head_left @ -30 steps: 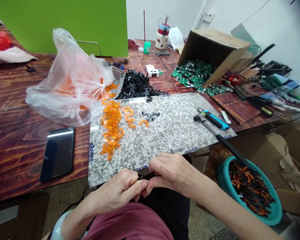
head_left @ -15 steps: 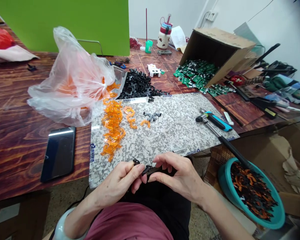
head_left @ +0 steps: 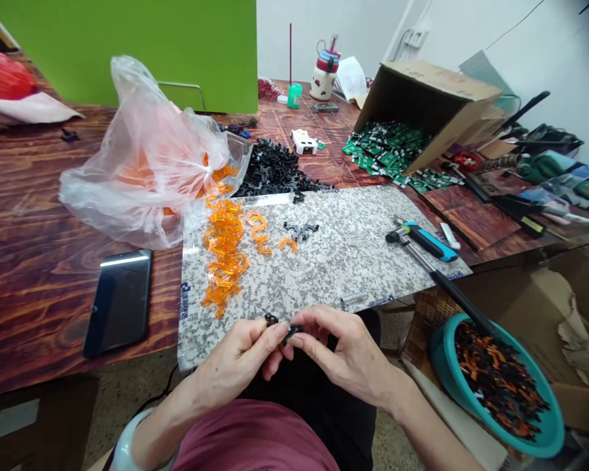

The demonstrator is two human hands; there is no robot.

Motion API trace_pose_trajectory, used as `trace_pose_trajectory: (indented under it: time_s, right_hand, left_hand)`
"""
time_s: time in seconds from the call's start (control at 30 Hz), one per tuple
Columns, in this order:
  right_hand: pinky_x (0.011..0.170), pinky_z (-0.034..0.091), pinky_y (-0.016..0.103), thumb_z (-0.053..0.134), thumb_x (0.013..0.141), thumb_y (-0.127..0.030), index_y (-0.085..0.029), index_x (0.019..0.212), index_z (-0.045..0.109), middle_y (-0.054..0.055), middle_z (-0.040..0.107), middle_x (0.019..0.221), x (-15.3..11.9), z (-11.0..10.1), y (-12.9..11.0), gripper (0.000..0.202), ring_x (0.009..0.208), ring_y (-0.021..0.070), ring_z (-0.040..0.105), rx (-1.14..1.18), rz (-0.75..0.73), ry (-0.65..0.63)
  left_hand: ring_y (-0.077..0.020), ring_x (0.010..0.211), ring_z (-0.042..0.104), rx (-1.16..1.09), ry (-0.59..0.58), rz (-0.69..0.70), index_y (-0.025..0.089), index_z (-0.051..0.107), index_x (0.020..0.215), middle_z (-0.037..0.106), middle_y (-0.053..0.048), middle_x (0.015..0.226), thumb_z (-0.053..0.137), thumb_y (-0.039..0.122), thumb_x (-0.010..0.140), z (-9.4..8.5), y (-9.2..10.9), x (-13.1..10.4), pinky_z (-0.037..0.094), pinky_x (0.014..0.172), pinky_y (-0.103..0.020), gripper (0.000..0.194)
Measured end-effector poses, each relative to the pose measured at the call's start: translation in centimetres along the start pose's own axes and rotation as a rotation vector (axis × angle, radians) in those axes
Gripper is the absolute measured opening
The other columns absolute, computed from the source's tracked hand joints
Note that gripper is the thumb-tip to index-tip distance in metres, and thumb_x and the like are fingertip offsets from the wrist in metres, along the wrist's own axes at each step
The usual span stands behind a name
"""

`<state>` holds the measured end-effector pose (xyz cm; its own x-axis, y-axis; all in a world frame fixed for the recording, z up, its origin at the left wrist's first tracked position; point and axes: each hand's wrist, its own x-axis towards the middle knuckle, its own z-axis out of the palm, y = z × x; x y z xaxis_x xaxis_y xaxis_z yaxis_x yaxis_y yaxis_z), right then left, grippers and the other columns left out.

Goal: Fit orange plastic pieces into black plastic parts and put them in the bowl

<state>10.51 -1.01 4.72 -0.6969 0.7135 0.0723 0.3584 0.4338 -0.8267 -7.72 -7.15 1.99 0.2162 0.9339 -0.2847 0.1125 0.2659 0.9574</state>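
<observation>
- Wood-grain surface (head_left: 29, 226) here, speckled board (head_left: 314, 281) along its near side, green panel (head_left: 177, 46) at far left
- Small black piece (head_left: 292, 334) is up in the air by the board's near edge, between both hands
- Left hand (head_left: 248, 350) has its fingers pinched narrow on it, right hand (head_left: 341, 343) has thumb and fingers closed on its right end
- Can't tell if the black nub (head_left: 271, 318) past the left thumb is the same part
- Looks like glossy hard plastic, so probably light, stiff, kinda slippery
- Similar black clips (head_left: 301, 230) farther off have slim curved arms, likely the snappable bit, so I'd grip the broadest section
</observation>
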Motion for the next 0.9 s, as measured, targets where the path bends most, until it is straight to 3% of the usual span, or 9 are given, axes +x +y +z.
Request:
trace_pose_trajectory:
  time_s: [0.17,0.4,0.6,0.8,0.9]
  right_hand:
    - [0.063,0.045,0.024,0.055,0.089,-0.025,-0.017,0.090,0.062,0.000,0.064,0.073,0.0,-0.1,0.1,0.011,0.064,0.0118,0.056,0.120,0.073,-0.051]
    - [0.065,0.047,0.025,0.053,0.091,-0.027,-0.017,0.093,0.062,0.001,0.067,0.073,-0.1,0.0,0.3,0.014,0.066,0.0123,0.059,0.301,0.140,-0.075]
    - [0.063,0.047,0.025,0.065,0.083,-0.039,-0.016,0.095,0.062,0.002,0.066,0.077,-0.4,1.6,0.1,0.026,0.067,0.0130,0.060,0.404,0.309,0.083]
    - [0.061,0.048,0.027,0.059,0.086,-0.041,-0.018,0.081,0.055,-0.002,0.062,0.062,-0.1,3.8,-0.9,0.024,0.057,0.0132,0.059,0.689,0.305,0.201]
    - [0.056,0.047,0.024,0.057,0.088,-0.041,-0.019,0.077,0.054,-0.002,0.061,0.060,-0.1,4.3,-1.3,0.025,0.055,0.0117,0.058,0.655,0.300,0.275]
  left_hand:
    - [-0.0114,0.056,0.055,0.028,-0.017,-0.001,0.014,0.061,0.062,0.059,0.000,0.056,0.042,0.045,0.093,0.0,0.2,-0.2,0.043,0.058,-0.022,0.048]
    - [-0.0128,0.062,0.055,0.062,-0.025,0.079,0.015,0.063,0.066,0.061,-0.002,0.062,0.033,0.040,0.097,0.1,0.9,-0.4,0.043,0.066,-0.024,0.049]
    - [-0.0104,0.053,0.046,0.133,0.111,0.150,0.016,0.055,0.059,0.054,0.001,0.057,0.033,0.035,0.097,0.6,0.6,-0.2,0.038,0.060,-0.023,0.048]
    - [-0.0101,0.049,0.041,0.235,0.219,0.179,0.017,0.051,0.055,0.048,0.003,0.052,0.032,0.037,0.097,1.3,0.5,-0.2,0.037,0.056,-0.023,0.050]
    - [-0.0105,0.049,0.043,0.274,0.219,0.200,0.018,0.051,0.054,0.049,0.002,0.051,0.031,0.038,0.097,1.4,0.6,-0.3,0.037,0.056,-0.023,0.051]
